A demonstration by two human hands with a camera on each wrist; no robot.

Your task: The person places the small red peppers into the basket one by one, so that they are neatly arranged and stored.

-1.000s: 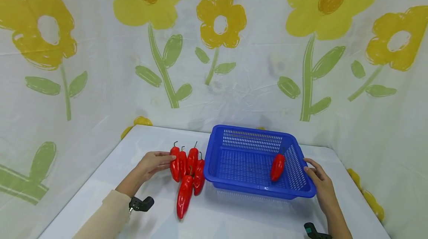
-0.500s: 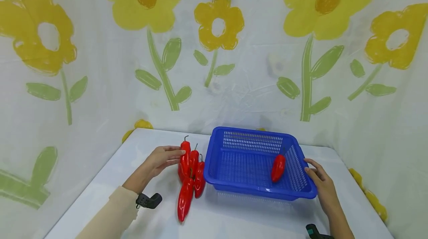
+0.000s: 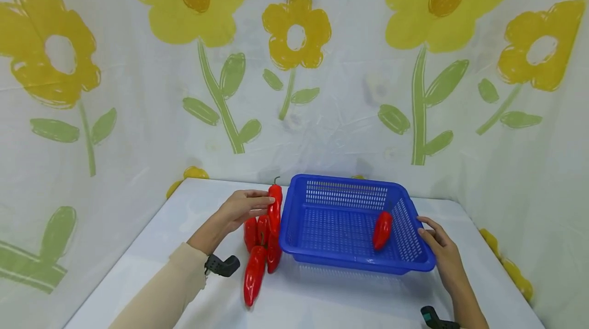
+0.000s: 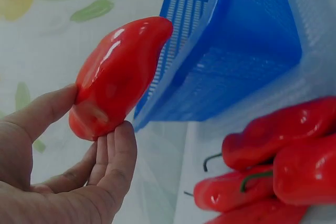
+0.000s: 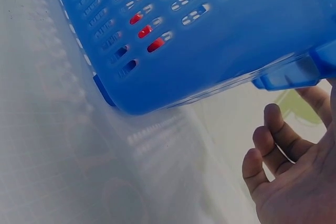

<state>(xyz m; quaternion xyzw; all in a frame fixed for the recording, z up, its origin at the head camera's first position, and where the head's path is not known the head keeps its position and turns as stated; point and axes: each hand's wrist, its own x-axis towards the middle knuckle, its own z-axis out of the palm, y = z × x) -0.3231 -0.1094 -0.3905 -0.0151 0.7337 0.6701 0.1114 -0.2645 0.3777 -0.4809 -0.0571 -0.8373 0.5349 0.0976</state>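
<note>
My left hand [image 3: 243, 208] pinches a glossy red pepper [image 3: 275, 208] between thumb and fingers, raised at the left side of the blue plastic basket [image 3: 294, 206]. In the left wrist view the pepper [image 4: 118, 74] tips toward the basket rim, thumb on one side and fingertips beneath. Below it several more red peppers [image 3: 254, 275] with green stems lie bunched on the table. One red pepper [image 3: 382, 231] rests inside the basket near its right end. My right hand [image 3: 444, 252] grips the basket's right rim; in the right wrist view its other fingers [image 5: 273, 150] curl loosely below the rim.
A white table [image 3: 340, 303] carries everything. Behind it hangs a pale cloth [image 3: 349, 89] printed with yellow flowers and green leaves. The basket's slotted back wall [image 3: 347, 193] stands near the table's far edge.
My left hand has lifted a pepper from the left of the bunch and carried it right, up to the basket's left side. The right hand has stayed at the rim.
</note>
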